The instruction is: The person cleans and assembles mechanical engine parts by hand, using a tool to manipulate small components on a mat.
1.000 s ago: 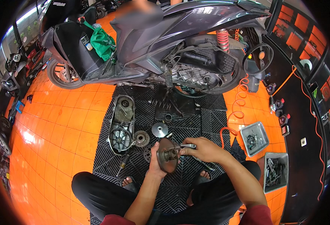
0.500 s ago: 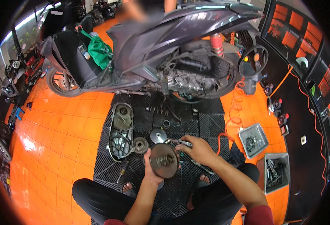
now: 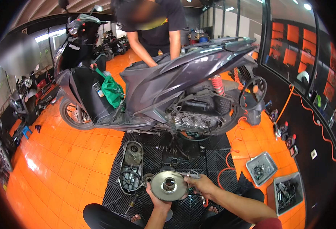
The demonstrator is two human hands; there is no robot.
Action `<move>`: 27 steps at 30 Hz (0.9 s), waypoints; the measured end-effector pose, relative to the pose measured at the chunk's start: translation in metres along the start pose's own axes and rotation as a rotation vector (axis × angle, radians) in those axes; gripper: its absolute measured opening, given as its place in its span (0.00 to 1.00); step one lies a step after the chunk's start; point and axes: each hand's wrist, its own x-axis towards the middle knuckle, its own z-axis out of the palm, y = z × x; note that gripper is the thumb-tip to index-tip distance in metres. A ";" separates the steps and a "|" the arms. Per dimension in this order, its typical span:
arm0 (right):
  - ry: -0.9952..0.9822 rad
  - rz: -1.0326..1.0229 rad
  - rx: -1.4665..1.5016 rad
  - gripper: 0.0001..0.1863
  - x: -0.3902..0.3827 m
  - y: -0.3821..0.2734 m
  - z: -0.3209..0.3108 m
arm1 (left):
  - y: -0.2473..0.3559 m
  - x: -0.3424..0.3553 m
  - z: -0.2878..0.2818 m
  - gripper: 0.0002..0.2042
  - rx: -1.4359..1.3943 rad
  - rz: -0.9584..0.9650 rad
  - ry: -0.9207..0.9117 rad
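My left hand (image 3: pixel 158 199) grips a round metal pulley disc (image 3: pixel 160 187) with a raised hollow hub, its bright face turned up toward the camera. Beside its right rim, my right hand (image 3: pixel 200 184) is closed on a slim silver tool (image 3: pixel 192 174), held at the disc's upper right. Left of my hands lies an oblong metal casing (image 3: pixel 134 158) on the black rubber mat (image 3: pixel 191 164); a ring-shaped part (image 3: pixel 148 178) peeks out behind the disc. A screwdriver (image 3: pixel 131 203) lies below the casing.
A dark scooter (image 3: pixel 191 72) with a green bag (image 3: pixel 112 91) stands across the top; a co-worker (image 3: pixel 152 42) leans over it, arms down into it. At right are a coiled orange hose (image 3: pixel 241 133), a metal tray (image 3: pixel 262 168) and a tool bin (image 3: pixel 286 192). Other scooters (image 3: pixel 22 99) stand left.
The view has tipped up, bringing the co-worker's torso into sight. The disc in my left hand has turned, now showing its bright face; my right hand still holds the silver tool beside it.
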 end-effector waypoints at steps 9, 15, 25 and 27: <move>0.124 -0.168 -0.003 0.20 0.001 -0.005 -0.014 | 0.005 -0.009 0.012 0.44 0.287 0.053 0.117; 0.269 -0.853 -0.835 0.09 0.002 -0.021 -0.014 | 0.045 0.015 -0.041 0.04 0.434 0.421 0.367; 0.147 -0.768 -1.134 0.05 0.007 -0.005 -0.041 | 0.026 0.024 -0.009 0.06 0.589 0.340 0.418; 0.170 -0.773 -1.090 0.05 -0.001 -0.008 -0.037 | 0.032 0.023 -0.009 0.07 0.607 0.354 0.362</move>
